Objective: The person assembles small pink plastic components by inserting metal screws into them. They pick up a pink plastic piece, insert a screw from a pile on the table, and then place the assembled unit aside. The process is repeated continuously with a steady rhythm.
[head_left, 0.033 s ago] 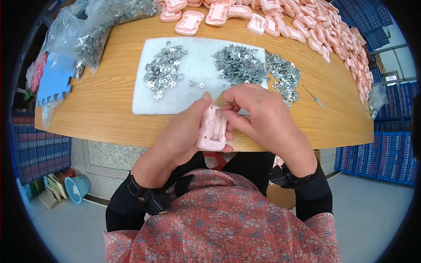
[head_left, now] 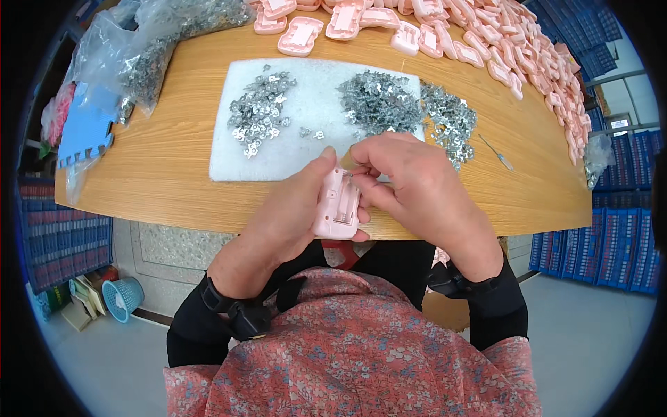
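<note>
Tho casing (head_left: 332, 208) nr table edge (head_left: 396, 236), L-side room.

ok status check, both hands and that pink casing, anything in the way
Left hand gripping pink casing, slotted side up. Right hand at casing's far end, partly hiding it. Loose metal pieces on white foam pad beyond.

Looks like an assembly workshop, judging by heaped pink casings (head_left: 538, 73), piled metal parts (head_left: 381, 103) on the desk (head_left: 174, 153) and stacked blue crates (head_left: 603, 250).
</note>
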The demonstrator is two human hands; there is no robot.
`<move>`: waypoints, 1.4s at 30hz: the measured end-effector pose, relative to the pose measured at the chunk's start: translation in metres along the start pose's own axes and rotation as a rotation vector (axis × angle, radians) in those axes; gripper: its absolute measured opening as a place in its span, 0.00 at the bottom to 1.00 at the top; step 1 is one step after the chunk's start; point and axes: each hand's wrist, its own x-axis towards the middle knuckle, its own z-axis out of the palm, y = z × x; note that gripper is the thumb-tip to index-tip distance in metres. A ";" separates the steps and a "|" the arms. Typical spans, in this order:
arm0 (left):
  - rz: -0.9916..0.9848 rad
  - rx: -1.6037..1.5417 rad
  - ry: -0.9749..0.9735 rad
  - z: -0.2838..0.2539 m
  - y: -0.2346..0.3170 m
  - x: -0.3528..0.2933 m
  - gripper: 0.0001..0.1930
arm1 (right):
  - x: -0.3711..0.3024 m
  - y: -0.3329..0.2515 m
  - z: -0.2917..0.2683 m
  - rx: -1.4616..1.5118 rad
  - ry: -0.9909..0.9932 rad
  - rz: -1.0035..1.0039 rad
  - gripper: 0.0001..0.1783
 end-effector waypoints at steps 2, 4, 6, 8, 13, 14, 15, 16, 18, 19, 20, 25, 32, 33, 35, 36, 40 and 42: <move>-0.018 0.058 0.007 0.001 -0.001 0.002 0.27 | 0.002 -0.004 0.000 -0.079 -0.001 -0.027 0.09; -0.034 0.088 0.025 0.005 -0.002 0.004 0.28 | 0.001 -0.009 -0.001 -0.150 0.002 -0.044 0.09; -0.041 0.080 0.012 0.005 -0.004 0.004 0.28 | 0.000 -0.008 -0.001 -0.134 -0.037 0.040 0.09; -0.037 0.034 -0.034 0.000 -0.008 0.005 0.28 | -0.002 -0.006 -0.003 -0.070 -0.057 0.123 0.10; -0.024 -0.027 -0.050 -0.001 -0.008 0.005 0.28 | -0.010 0.000 -0.006 0.050 0.034 0.233 0.12; -0.014 -0.017 -0.057 -0.001 -0.008 0.005 0.28 | -0.011 -0.001 -0.005 0.144 -0.011 0.304 0.11; -0.016 -0.002 -0.060 -0.002 -0.008 0.005 0.28 | -0.011 -0.004 -0.002 0.241 -0.056 0.370 0.11; -0.019 0.014 -0.063 -0.003 -0.010 0.006 0.27 | -0.011 -0.005 -0.001 0.337 -0.101 0.436 0.11; -0.007 0.018 -0.074 -0.003 -0.011 0.006 0.27 | -0.013 -0.002 -0.003 0.454 -0.141 0.500 0.12; 0.008 0.007 -0.082 -0.002 -0.011 0.005 0.27 | -0.015 0.000 -0.003 0.512 -0.162 0.531 0.13; 0.022 -0.005 -0.090 -0.001 -0.011 0.004 0.27 | -0.016 0.001 -0.001 0.531 -0.148 0.531 0.13; 0.021 0.050 -0.049 0.003 -0.010 0.004 0.28 | -0.021 0.000 0.002 0.565 -0.174 0.522 0.11; 0.074 0.121 -0.056 0.002 -0.015 0.003 0.29 | -0.028 0.003 0.007 0.553 -0.158 0.508 0.14; 0.091 0.131 -0.058 0.001 -0.016 0.002 0.29 | -0.029 0.004 0.009 0.572 -0.147 0.497 0.14; 0.127 0.151 -0.060 -0.001 -0.018 0.002 0.29 | -0.030 0.004 0.012 0.602 -0.124 0.493 0.14; 0.127 0.137 -0.065 -0.002 -0.018 0.002 0.29 | -0.031 0.003 0.012 0.611 -0.112 0.502 0.14; 0.110 0.086 -0.073 -0.004 -0.019 0.003 0.28 | -0.034 -0.002 0.016 0.275 0.114 0.338 0.11; 0.096 0.076 -0.064 -0.003 -0.018 0.002 0.29 | -0.034 0.001 0.017 0.090 0.164 0.180 0.08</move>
